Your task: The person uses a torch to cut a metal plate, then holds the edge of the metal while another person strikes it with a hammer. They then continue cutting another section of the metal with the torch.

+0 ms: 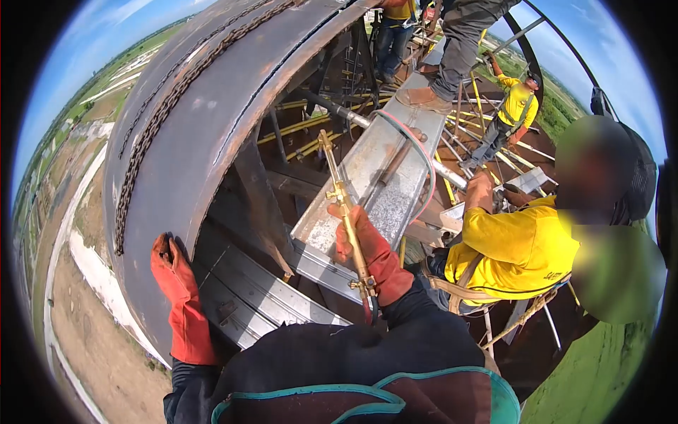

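My right hand [373,256], in a red glove, grips a brass cutting torch [343,201] whose tip points up toward the inside of a large curved steel shell [191,134]. Red and blue hoses [418,152] loop from the torch across a galvanised plank [381,177]. In a matching red glove, my left hand [180,297] rests flat against the lower edge of the steel shell, holding nothing.
A chain [159,116] runs along the shell's outer face. A person in a yellow shirt [519,247] crouches at my right. Other workers [512,113] stand on scaffolding behind. The ground lies far below at the left.
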`<state>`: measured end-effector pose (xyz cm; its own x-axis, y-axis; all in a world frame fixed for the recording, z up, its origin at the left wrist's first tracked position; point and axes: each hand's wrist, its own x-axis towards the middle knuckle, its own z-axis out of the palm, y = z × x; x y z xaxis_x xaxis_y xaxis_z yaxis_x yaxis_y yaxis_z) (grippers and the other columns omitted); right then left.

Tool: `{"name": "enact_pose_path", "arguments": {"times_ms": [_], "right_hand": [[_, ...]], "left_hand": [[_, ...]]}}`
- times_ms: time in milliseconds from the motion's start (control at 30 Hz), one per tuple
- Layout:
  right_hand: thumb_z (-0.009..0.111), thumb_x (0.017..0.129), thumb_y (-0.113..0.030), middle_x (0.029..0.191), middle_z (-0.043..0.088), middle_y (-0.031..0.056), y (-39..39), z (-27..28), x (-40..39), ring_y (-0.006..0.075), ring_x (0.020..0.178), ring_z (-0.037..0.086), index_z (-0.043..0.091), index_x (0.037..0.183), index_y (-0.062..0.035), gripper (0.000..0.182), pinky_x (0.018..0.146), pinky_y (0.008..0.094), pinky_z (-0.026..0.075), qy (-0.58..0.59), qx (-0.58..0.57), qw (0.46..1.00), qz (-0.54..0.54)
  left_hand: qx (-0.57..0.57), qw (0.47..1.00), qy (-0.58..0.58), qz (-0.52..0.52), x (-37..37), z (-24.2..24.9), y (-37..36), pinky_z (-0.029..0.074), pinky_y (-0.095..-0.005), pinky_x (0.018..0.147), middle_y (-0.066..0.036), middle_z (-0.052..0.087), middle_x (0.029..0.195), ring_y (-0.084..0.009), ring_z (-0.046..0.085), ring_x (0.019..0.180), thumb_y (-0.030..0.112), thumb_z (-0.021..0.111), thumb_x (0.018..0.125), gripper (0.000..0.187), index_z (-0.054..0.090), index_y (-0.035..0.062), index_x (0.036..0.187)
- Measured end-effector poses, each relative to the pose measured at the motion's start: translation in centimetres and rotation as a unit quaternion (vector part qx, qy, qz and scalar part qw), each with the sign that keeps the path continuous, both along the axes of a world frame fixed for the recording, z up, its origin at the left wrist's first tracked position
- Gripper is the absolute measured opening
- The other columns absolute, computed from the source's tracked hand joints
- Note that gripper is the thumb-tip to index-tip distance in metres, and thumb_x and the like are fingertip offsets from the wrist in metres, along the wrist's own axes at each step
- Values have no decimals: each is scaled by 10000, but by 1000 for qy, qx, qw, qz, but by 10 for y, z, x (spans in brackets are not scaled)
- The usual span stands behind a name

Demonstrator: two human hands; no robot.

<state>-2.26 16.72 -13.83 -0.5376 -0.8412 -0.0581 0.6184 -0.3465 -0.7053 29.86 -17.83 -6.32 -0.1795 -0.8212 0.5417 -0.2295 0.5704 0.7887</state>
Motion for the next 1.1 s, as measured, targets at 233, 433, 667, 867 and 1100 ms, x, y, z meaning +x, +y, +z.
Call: {"name": "enact_pose_path", "arguments": {"times_ms": [233, 433, 667, 867, 1100], "right_hand": [[711, 1098, -412, 780, 664, 43, 45, 77, 79, 197, 538, 618, 465, 1693, 1, 765, 529, 431, 575, 50, 86, 995, 12], [689, 950, -213, 812, 584, 7, 62, 118, 125, 154, 581, 592, 465, 1732, -50, 830, 591, 366, 581, 87, 215, 971, 51], [707, 852, -74, 947, 630, 49, 38, 122, 134, 181, 636, 594, 581, 1651, -65, 809, 627, 364, 564, 382, 165, 903, 103], [745, 886, -48, 977, 673, 32, 15, 141, 156, 119, 724, 601, 629, 1573, -88, 699, 669, 301, 509, 258, 239, 901, 254], [848, 791, -153, 946, 616, -8, -3, 152, 169, 106, 770, 592, 597, 1549, -93, 801, 666, 302, 506, 273, 244, 900, 236]], "left_hand": [[13, 997, -43, 67, 11, 2, -3, 573, -379, 991, -152, 823, 1153, -251, 763, 1033, 324, 688, 1147, 382, 779, -12, 1303], [95, 992, 34, 75, 29, 9, 64, 571, -345, 997, -80, 839, 1186, -179, 753, 1103, 343, 722, 1126, 352, 800, 32, 1272], [369, 886, 0, -281, 1, 50, 149, 533, -299, 920, -41, 799, 1134, -119, 696, 1010, 437, 677, 1132, 467, 737, 14, 1319], [357, 790, -46, -497, -17, 89, 92, 599, -388, 1042, -149, 764, 1257, -239, 771, 1199, 764, 681, 1069, 864, 666, -34, 1400], [326, 772, 52, -543, -67, 113, 111, 580, -380, 922, 22, 568, 897, -134, 653, 866, 642, 734, 1090, 585, 543, 111, 937]]}}
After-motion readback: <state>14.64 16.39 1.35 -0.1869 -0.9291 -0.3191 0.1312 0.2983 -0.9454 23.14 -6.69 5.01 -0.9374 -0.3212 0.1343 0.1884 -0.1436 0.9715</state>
